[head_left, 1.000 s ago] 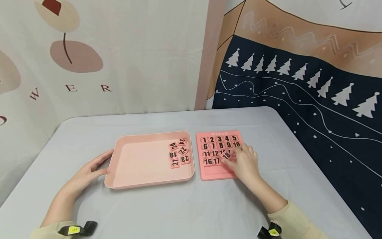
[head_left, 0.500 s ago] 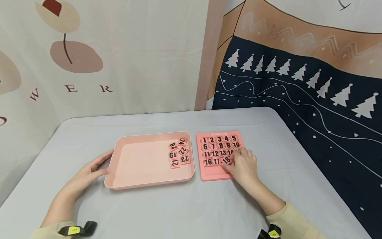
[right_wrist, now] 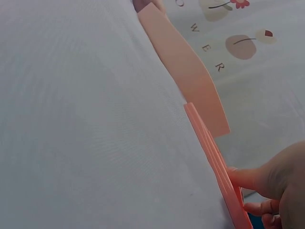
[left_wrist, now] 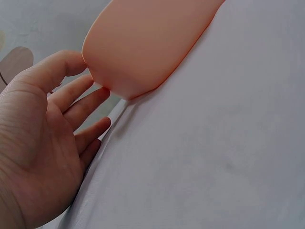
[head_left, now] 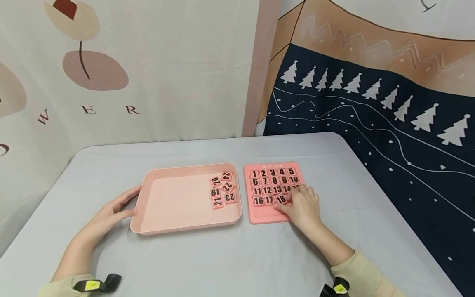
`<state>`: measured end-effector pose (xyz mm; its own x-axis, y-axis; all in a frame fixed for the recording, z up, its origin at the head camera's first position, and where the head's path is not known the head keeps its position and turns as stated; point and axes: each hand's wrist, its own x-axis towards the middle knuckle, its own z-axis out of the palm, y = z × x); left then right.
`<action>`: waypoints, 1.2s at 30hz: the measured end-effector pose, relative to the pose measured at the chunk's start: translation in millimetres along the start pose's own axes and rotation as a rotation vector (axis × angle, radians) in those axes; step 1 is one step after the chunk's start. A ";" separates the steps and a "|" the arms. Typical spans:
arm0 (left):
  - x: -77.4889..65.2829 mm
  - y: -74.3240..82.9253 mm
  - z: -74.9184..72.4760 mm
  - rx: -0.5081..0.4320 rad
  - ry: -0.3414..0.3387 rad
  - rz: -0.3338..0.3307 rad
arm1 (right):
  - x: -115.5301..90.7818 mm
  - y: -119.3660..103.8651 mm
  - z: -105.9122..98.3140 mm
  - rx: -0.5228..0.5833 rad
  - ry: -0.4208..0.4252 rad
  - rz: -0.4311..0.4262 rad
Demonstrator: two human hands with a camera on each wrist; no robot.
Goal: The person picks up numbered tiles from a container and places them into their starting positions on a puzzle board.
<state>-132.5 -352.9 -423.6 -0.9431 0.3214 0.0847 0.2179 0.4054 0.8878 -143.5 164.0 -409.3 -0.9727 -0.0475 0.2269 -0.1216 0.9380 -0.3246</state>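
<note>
The pink number puzzle board lies flat on the table, with rows of pink tiles numbered from 1 upward. Between thumb and fingers, my right hand pinches the number 18 tile, slightly tilted, just right of the 17 tile. That hand covers the board's lower right part. My left hand touches the left end of the pale pink tray with its thumb and fingertips; the left wrist view shows these fingers spread and loosely bent against the tray wall.
Several loose number tiles, among them 19 and 24, lie turned various ways at the tray's right end. A narrow gap separates tray and board. A light cloth covers the table, and printed curtains hang behind it.
My right hand has moved slightly down and left, lowering the 18 tile from over the 13 and 14 tiles to beside 17. The left hand and tray have stayed still.
</note>
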 end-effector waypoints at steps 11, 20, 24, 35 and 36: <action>0.4 0.5 -0.2 -0.010 -0.001 0.011 | 0.6 1.1 1.1 -0.019 -0.023 0.019; 0.8 -1.4 -0.4 -0.005 0.003 0.016 | 2.5 3.1 3.3 0.000 -0.033 0.020; 0.4 -2.7 -0.9 -0.007 0.003 0.013 | 3.0 4.0 3.1 -0.001 -0.033 0.013; -0.4 -2.3 -0.9 -0.012 -0.001 0.018 | 2.2 4.5 -0.1 0.033 -0.043 -0.012; -0.4 -2.2 -0.9 -0.015 -0.003 0.021 | 2.1 4.2 -0.5 0.037 -0.045 -0.012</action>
<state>-132.8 -354.7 -425.3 -0.9376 0.3322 0.1023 0.2339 0.3854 0.8926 -145.9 168.1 -409.8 -0.9789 -0.0752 0.1899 -0.1399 0.9241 -0.3555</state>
